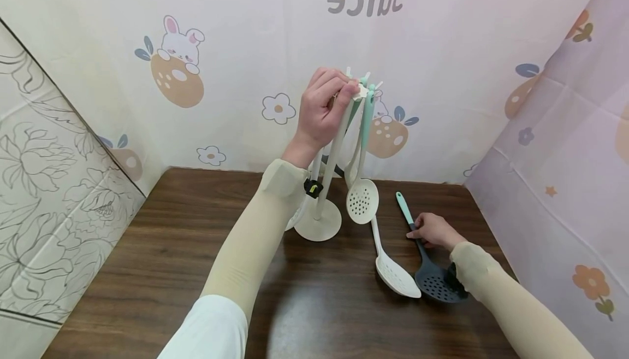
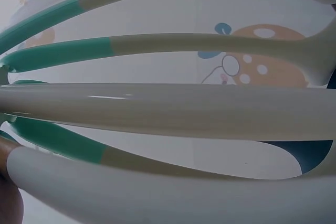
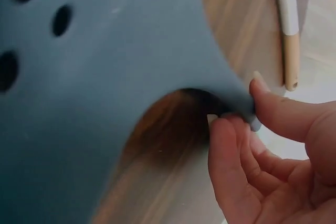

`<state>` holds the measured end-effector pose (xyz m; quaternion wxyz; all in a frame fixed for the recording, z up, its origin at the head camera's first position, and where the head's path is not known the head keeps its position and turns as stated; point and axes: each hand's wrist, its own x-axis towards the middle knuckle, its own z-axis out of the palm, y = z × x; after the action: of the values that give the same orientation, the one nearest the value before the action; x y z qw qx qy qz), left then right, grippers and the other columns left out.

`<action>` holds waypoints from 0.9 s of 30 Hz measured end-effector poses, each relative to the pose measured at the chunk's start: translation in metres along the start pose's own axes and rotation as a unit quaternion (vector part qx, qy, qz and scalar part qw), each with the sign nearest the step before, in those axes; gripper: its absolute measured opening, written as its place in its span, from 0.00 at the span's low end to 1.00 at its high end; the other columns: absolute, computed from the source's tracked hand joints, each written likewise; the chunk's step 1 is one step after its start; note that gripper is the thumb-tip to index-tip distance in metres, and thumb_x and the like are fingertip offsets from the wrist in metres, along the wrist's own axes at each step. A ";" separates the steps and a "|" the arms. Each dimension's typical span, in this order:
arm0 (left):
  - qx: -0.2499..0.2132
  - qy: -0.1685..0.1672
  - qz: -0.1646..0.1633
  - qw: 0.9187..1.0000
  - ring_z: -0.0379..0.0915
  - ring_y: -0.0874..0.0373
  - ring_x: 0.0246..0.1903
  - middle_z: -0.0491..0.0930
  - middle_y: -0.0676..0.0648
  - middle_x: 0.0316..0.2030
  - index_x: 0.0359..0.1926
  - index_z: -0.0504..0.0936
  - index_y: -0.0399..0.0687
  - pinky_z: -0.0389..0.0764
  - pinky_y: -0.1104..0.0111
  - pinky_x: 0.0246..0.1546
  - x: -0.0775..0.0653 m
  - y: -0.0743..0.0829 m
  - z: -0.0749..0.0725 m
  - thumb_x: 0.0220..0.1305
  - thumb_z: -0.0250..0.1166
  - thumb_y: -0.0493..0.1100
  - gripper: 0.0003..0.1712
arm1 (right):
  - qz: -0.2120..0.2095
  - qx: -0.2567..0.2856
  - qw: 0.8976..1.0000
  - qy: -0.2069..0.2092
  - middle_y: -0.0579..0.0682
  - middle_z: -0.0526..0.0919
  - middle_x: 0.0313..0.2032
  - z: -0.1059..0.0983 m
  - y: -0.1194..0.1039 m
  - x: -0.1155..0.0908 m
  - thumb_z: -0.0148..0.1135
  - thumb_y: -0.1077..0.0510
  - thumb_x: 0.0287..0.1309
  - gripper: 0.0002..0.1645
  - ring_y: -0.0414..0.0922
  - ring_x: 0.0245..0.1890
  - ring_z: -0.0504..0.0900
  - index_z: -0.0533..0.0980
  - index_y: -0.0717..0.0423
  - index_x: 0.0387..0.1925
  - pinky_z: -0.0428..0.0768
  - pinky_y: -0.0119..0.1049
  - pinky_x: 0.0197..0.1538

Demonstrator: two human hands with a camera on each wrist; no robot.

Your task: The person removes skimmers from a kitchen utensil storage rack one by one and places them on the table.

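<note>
At the rack's top, my left hand curls its fingers and thumb against the hooked head of the white utensil rack. Just under that hand, a pale handle runs close past the left wrist camera. A white skimmer with a mint handle hangs on the rack's right side. My right hand pinches the handle of a dark grey skimmer between thumb and fingers; its mint handle end points to the back wall. Next to it lies a white slotted spoon.
The rack's round base stands on the brown wooden table. Patterned cloth covers the back wall and the right side. A panel with flower line drawings borders the left.
</note>
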<state>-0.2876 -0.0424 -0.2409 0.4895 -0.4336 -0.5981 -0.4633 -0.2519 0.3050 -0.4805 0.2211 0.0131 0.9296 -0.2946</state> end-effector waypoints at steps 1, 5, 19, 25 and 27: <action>0.000 -0.001 0.001 1.000 0.71 0.45 0.38 0.82 0.41 0.30 0.29 0.83 0.35 0.71 0.63 0.45 -0.002 -0.006 0.001 0.62 0.61 0.25 0.07 | 0.001 0.002 1.000 -0.002 0.56 0.72 0.33 0.000 0.000 0.000 0.71 0.58 0.58 0.20 0.49 0.31 0.75 0.69 0.64 0.39 0.81 0.42 0.31; 0.002 -0.002 -0.001 1.000 0.71 0.47 0.39 0.83 0.43 0.31 0.30 0.84 0.37 0.71 0.64 0.45 -0.006 -0.015 0.002 0.63 0.62 0.26 0.07 | 0.012 0.012 1.000 -0.020 0.56 0.72 0.32 -0.001 0.000 0.002 0.71 0.57 0.59 0.20 0.49 0.30 0.75 0.68 0.63 0.39 0.81 0.42 0.32; -0.039 -0.019 -0.024 0.999 0.73 0.44 0.39 0.82 0.35 0.31 0.27 0.80 0.29 0.71 0.64 0.47 0.011 0.018 -0.008 0.62 0.59 0.23 0.08 | 0.010 0.018 0.999 -0.029 0.55 0.72 0.31 -0.007 0.004 0.006 0.71 0.56 0.59 0.20 0.50 0.30 0.75 0.68 0.62 0.38 0.81 0.42 0.32; -0.086 -0.023 -0.030 0.996 0.72 0.41 0.39 0.81 0.32 0.30 0.26 0.79 0.28 0.71 0.64 0.49 0.011 0.016 -0.014 0.61 0.56 0.20 0.10 | 0.018 0.020 0.999 -0.031 0.55 0.71 0.31 -0.005 0.001 0.007 0.70 0.57 0.60 0.20 0.50 0.29 0.75 0.67 0.62 0.38 0.80 0.41 0.32; -0.103 -0.027 -0.039 0.994 0.72 0.40 0.39 0.81 0.32 0.31 0.25 0.78 0.27 0.72 0.63 0.49 0.010 0.014 -0.016 0.62 0.55 0.19 0.10 | 0.017 0.020 0.999 -0.031 0.55 0.71 0.31 -0.003 0.001 0.007 0.70 0.57 0.60 0.19 0.50 0.29 0.75 0.67 0.62 0.37 0.80 0.41 0.32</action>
<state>-0.2728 -0.0547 -0.2275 0.4078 -0.4706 -0.5763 -0.5293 -0.2590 0.3069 -0.4814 0.2549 0.0243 0.9158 -0.3094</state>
